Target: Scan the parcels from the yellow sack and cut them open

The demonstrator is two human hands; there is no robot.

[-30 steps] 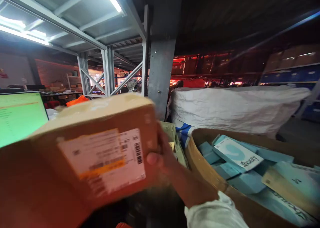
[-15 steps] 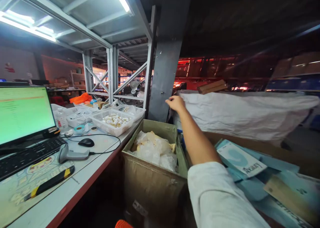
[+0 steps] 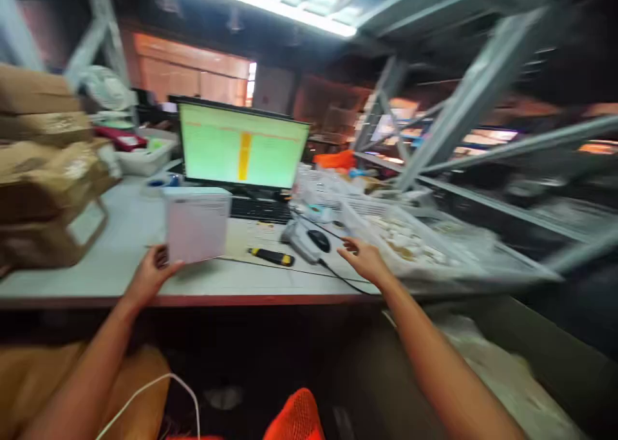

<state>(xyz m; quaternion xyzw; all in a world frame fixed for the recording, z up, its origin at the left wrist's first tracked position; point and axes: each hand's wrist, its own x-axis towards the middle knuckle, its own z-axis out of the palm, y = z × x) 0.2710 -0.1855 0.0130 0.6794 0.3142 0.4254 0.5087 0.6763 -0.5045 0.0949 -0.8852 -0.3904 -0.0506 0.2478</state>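
Note:
My left hand point(image 3: 153, 274) grips the lower left corner of a pale box point(image 3: 197, 228), which stands upright at the table's front. To the right, my right hand point(image 3: 363, 258) hovers over the table edge, its fingers loosely bent and apart, with nothing seen in them. Closest to it are a black mouse point(image 3: 318, 240), a grey barcode scanner point(image 3: 302, 242) with its cable, and a white basket point(image 3: 415, 234) of small white and tan pieces. Between the hands lies a black and yellow utility knife point(image 3: 271, 256). Motion blurs the picture somewhat.
A lit monitor point(image 3: 244, 147) and keyboard point(image 3: 261, 210) stand at the back of the table point(image 3: 270, 285). Stacked brown cartons point(image 3: 43, 170) fill the left side. Grey rack posts point(image 3: 473, 86) rise at right. Below right sits a bin with plastic wrap point(image 3: 497, 369).
The view has swung left from the bin and blue boxes to the table. My right hand has come to the table, and my left hand now shows, holding the pale box.

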